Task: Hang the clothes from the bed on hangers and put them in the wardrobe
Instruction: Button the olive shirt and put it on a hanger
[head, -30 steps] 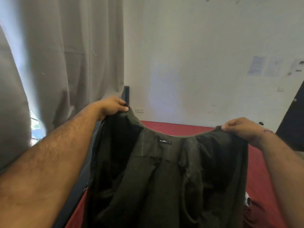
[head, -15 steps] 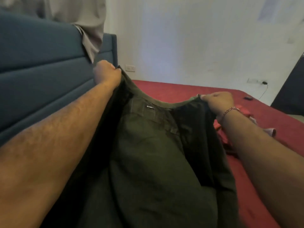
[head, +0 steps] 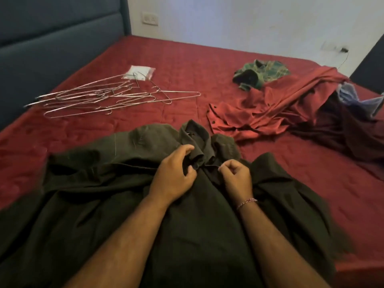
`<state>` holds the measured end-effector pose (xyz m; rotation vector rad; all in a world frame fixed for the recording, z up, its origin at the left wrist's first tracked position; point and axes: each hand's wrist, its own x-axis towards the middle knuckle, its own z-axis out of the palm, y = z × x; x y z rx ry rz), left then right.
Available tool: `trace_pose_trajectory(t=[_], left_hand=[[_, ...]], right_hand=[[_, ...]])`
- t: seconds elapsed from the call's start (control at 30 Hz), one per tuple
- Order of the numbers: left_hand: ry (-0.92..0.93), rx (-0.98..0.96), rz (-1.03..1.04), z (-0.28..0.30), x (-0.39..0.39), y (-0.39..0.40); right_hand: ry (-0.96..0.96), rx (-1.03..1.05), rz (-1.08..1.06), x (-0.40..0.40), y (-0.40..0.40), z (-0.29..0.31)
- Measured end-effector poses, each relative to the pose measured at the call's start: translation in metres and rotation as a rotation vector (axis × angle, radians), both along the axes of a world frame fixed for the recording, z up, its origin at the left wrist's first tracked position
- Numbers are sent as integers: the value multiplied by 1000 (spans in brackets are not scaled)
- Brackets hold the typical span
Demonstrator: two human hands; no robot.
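A dark olive-green collared shirt [head: 124, 194] lies spread on the red quilted bed [head: 311, 183], nearest the viewer; the left hand [head: 173, 175] pinches a fold of its collar, while the right hand [head: 235, 176] pinches the placket just beside it. Farther back, a heap of thin wire hangers [head: 108, 96] lies left, with a rust-red shirt [head: 259, 113], dark maroon garments [head: 342, 129] and a green plaid shirt [head: 261, 72] right.

Shirt [head: 104, 194] spread on bed [head: 311, 183] nearest; hangers [head: 104, 96] behind it left, clothes pile [head: 291, 109] behind right
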<state>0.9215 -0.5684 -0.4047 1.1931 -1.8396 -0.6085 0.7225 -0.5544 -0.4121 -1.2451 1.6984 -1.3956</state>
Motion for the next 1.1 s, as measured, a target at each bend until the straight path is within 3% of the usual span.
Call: trace_pose_trajectory(t=[0.27,0.53,0.83,0.97,1.1], left_hand=[[6,-93,80,-5,9,-9],[-310,-237,272,17,34,23],[-380,26,181,6,42,23],[-404,57,154,7,43,28],[-377,68,164,9,42,32]], right_hand=[[127,-52,50,-1,-1,-16],[-356,-81,-33,-1,-3,-7],[-499,-27,1,0,8,10],[-304,4,47,0,13,10],[-50,-3,-79,-3,17,11]])
